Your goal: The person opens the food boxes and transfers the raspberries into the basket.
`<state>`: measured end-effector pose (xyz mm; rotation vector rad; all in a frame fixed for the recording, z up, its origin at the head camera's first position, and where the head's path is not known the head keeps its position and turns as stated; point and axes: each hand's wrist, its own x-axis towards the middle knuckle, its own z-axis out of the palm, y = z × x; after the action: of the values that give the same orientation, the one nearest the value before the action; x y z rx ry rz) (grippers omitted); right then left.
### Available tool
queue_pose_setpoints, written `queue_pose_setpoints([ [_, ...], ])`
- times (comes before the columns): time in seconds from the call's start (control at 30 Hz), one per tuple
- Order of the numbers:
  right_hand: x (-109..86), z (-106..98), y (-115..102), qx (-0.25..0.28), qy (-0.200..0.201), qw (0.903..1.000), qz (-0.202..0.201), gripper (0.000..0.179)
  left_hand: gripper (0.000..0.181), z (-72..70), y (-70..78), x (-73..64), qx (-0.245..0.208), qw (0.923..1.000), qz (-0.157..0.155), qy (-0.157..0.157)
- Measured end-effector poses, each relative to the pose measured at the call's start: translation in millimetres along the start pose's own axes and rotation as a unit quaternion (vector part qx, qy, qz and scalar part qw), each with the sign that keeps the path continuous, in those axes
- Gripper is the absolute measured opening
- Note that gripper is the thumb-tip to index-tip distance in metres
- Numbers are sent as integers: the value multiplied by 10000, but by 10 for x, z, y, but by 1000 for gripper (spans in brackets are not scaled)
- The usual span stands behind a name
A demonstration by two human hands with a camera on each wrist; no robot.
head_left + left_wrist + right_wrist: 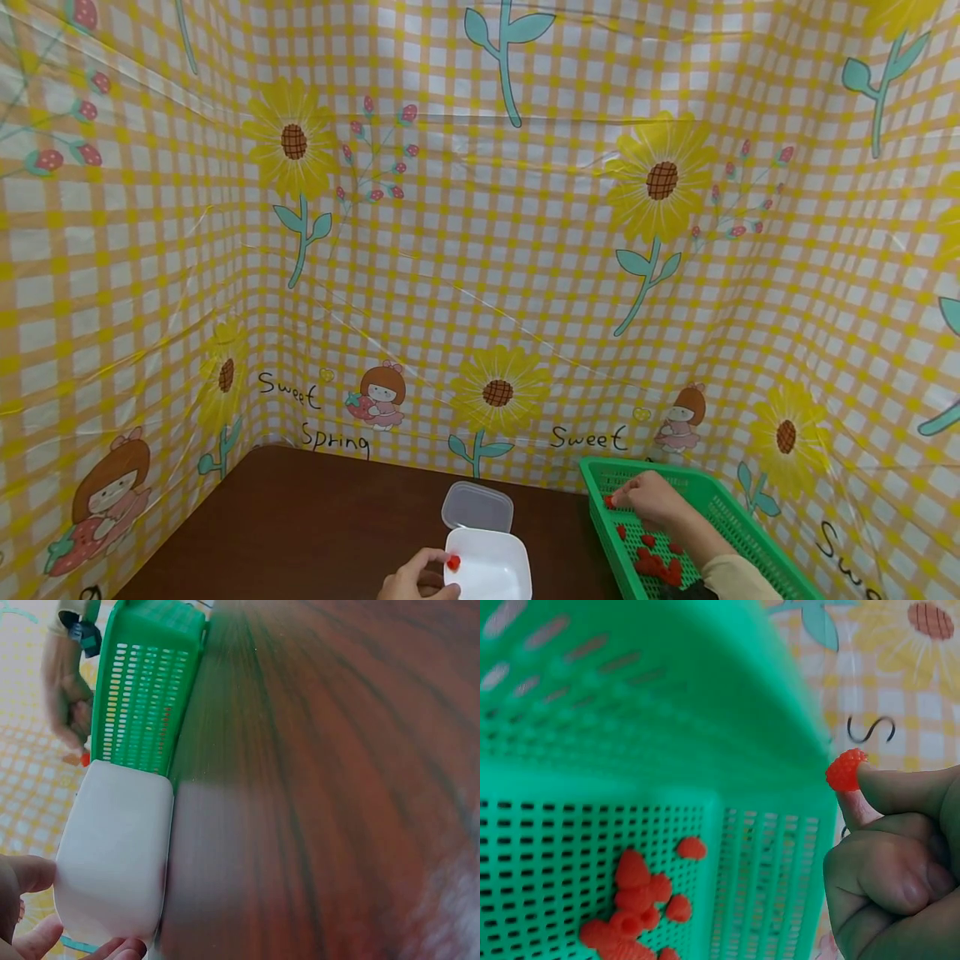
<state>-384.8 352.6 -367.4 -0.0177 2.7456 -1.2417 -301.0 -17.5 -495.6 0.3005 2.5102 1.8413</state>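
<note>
A white plastic container (487, 567) sits near the front of the table, with my left hand (417, 575) holding its left side. One red raspberry (453, 562) shows by the container's left wall, close to that hand's fingertips. In the left wrist view, the fingers (34, 874) are around the container's near end. Over at the green basket (637, 464), my right hand (651, 500) pinches a second raspberry (845, 771) between thumb and index finger. That berry is up near the basket's rim. Several more raspberries (634, 900) lie on the basket floor, some in a clump.
Behind the container lies a translucent lid (478, 507) on the dark wooden table (322, 525). A checked, flower-printed cloth (450, 275) hangs round the back and both sides. The basket's slotted walls rise high around the berries.
</note>
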Motion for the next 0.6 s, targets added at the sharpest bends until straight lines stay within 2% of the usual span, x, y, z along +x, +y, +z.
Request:
queue_pose_setpoints([
  [0.2,0,-93,141,80,-154,9998,2,20,40,4,-8,4,36,10000,-10,48],
  [0.3,25,-105,219,79,-262,9996,43,24,41,8,-11,8,57,10000,-17,60],
  [0.43,56,-112,318,-90,-128,9996,217,23,41,10,-15,14,92,9999,-52,69],
  [0.6,96,-100,459,-372,83,9983,452,14,40,4,-24,16,57,10000,61,18],
])
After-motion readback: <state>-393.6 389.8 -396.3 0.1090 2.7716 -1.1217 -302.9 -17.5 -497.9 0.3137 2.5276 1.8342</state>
